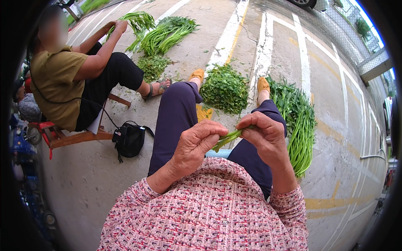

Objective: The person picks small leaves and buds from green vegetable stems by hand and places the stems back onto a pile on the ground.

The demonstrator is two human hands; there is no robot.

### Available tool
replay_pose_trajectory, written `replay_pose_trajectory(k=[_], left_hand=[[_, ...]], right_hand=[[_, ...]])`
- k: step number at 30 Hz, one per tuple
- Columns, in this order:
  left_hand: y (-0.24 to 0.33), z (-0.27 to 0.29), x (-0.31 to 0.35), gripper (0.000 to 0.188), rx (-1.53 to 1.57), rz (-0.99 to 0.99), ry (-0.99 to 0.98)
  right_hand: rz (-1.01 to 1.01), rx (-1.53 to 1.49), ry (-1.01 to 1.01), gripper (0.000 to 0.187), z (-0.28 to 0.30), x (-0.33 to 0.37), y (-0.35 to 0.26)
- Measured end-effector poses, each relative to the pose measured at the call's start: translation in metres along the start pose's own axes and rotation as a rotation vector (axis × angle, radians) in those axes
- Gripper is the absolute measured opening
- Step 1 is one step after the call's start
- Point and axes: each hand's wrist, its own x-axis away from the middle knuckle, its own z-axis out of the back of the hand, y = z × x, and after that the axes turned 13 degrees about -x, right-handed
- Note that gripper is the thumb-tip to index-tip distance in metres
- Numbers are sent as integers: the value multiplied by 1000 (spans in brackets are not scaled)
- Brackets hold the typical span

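Observation:
Between my two hands, above my lap, runs a short length of green vegetable stems. My left hand pinches their left part between thumb and fingers, with cut ends poking out below. The right part is gripped by my right hand, thumb and forefinger pressed together. On the ground between my feet lies a heap of plucked leaves. Beside my right leg rests a long pile of leafy green stems, leaves at the far end and bare stalks toward me.
At the left a person sits on a wooden chair, holding a leafy bunch. Before them lie more stems and a small leaf heap. A black bag stands on the concrete. A mesh fence borders the far right.

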Motion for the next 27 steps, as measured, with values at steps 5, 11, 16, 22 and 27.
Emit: replay_pose_trajectory(k=[5, 11, 16, 22, 27], left_hand=[[-1, 0, 2, 14, -27, -18, 13], [7, -2, 1, 10, -50, -37, 38], [10, 4, -3, 18, -279, -242, 38], [21, 1, 1, 18, -123, 36, -24], [20, -1, -2, 15, 116, 300, -35]], right_hand=[[-8, -137, 12, 11, -4, 3, 3], [32, -206, -5, 11, -4, 5, 6], [72, -241, -16, 12, -5, 6, 9], [102, -202, -43, 13, -13, 8, 4], [132, -70, -37, 14, -19, 8, 6]])
